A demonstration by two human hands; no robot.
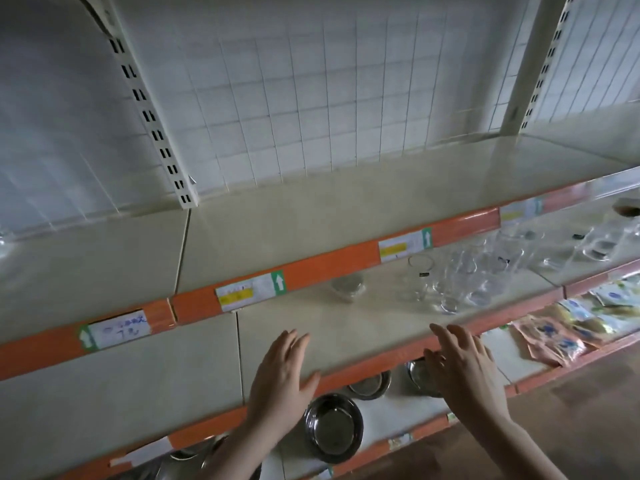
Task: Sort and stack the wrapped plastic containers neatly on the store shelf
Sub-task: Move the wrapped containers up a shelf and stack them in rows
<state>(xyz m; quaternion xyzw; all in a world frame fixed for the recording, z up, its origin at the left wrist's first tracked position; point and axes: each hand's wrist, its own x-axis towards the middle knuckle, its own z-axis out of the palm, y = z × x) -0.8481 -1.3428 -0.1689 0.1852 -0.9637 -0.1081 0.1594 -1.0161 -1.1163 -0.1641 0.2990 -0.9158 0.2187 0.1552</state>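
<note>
The left hand (282, 370) is low in the middle of the frame. Its fingers are straight and close together, and it holds nothing. It hovers over the front edge of the middle shelf (346, 323); I cannot tell if it touches the shelf. The right hand (460, 365) is just to the right of it, also flat with its fingers spread wide, and it holds nothing too. Its fingertips lie over the orange strip (363, 367) along the front of that shelf.

Farther back on the same shelf, near the middle of the frame, sits one small wrapped container (347, 287). It is blurry, so I cannot tell more about it. To its right stands a bunch of clear glasses (460, 278), close together. More clear wrapped things (595, 245) lie at the right edge of the frame, too blurry to name.

Below the hands, on the lower shelf, are shiny metal bowls (334, 426). At the lower right lie flat packets (554, 336) in orange and blue.

Above the middle shelf runs the top shelf (311, 216) with price tags (249, 292) on its orange front. Behind it is a white wire grid (311, 98).
</note>
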